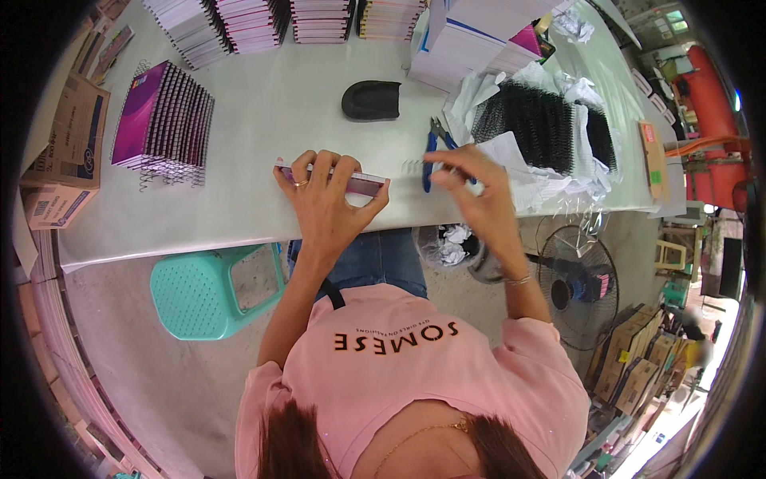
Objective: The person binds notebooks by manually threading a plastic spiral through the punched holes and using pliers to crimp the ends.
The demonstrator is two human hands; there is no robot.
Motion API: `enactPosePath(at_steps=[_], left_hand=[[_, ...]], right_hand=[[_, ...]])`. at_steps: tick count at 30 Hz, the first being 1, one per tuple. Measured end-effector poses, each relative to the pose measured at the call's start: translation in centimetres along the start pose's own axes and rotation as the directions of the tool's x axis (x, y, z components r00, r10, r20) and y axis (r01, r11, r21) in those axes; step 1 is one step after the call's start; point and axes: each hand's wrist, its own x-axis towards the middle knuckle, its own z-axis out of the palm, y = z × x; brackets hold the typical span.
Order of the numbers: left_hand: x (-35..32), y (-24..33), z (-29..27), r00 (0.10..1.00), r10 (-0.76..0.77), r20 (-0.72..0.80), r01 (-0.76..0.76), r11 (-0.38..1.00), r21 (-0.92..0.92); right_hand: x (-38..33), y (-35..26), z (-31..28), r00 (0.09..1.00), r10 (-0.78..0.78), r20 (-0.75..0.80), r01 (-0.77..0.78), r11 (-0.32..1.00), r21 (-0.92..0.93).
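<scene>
The fingers [331,172] of the left hand [327,199] are spread and pressed down over a thin notebook [363,184] with a purple cover, which lies flat near the front edge of the white counter [271,104]. Just to its right, the right hand [471,188] has its fingers curled around a pair of blue-handled pliers [435,144], whose tip points away from the person, next to a short piece of wire coil [411,168] at the notebook's end. Farther out, a black curved pad [371,100] sits mid-counter, a stack of purple spiral-bound notebooks [163,116] stands to the left, and a heap of black wire coils [542,124] on white paper lies to the right. A teal plastic stool [203,291] stands below the counter's edge.
</scene>
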Motion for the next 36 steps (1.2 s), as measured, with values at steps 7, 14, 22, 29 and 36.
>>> enactPosePath(at_steps=[7,14,22,29,36], left_hand=[[0.9,0.1,-0.1,0.999,0.028,0.033,-0.027,1.0,-0.009],[0.9,-0.3,-0.2,0.994,0.04,0.1,-0.039,0.999,-0.017],[0.8,-0.3,-1.4,0.976,-0.001,0.218,-0.017,0.996,0.082],[0.4,-0.6,-2.1,0.968,-0.037,0.248,0.03,0.999,0.036],[-0.3,-0.7,-2.0,0.989,-0.102,0.111,0.117,0.984,-0.137]], right_hand=[[-0.5,1.6,3.9,0.996,0.085,-0.031,-0.08,0.989,0.128],[-0.7,2.0,4.6,0.999,0.0,-0.055,0.008,0.988,0.156],[-0.6,1.0,4.5,0.997,-0.077,-0.02,0.073,0.985,-0.157],[-0.1,1.3,5.3,0.987,-0.156,-0.036,0.139,0.946,-0.293],[0.2,1.1,5.5,0.985,-0.172,-0.033,0.154,0.94,-0.305]])
